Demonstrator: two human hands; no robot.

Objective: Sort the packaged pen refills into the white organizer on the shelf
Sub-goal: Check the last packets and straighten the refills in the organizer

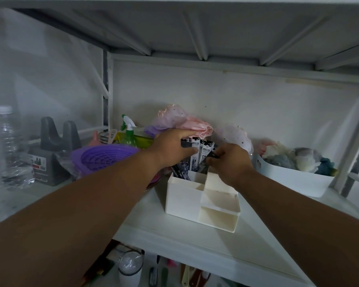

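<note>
here, refill packs going upright into the organizer's back compartment.
left hand (172,149) grips the packaged pen refills (197,156) by their tops to steady them; right hand (229,162) pinches one pack, fingers curled, over the white organizer (187,199) near the shelf (263,245) front edge.

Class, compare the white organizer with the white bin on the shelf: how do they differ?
The organizer is split into several compartments; the bin is one open tub. The organizer holds upright refill packs; the bin holds a heap of soft, fabric-like things. The organizer stands nearer the shelf's front edge, the bin further right. Both are white and open-topped.
</note>
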